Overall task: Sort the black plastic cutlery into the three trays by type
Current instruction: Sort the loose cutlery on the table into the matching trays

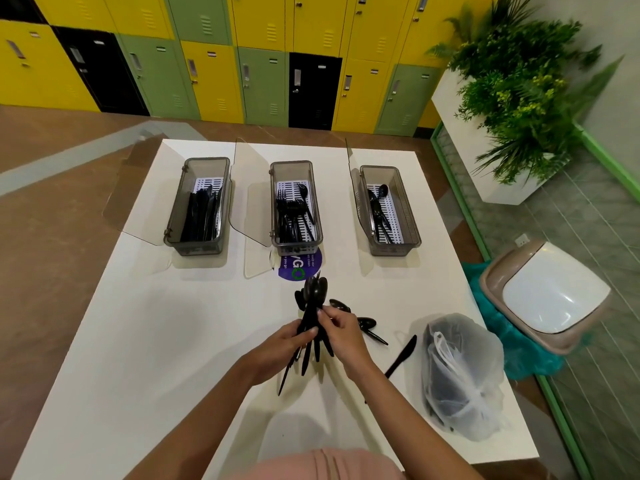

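Over the tabletop's (173,341) middle, your left hand (291,337) grips a bundle of black cutlery (313,294), spoon bowls uppermost. Your right hand (341,329) pinches into it, seemingly squaring it for the spoon tray (414,220) near the far right corner.

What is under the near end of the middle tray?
A round purple sticker on the table pokes out from under the middle tray; its far part is covered by it.
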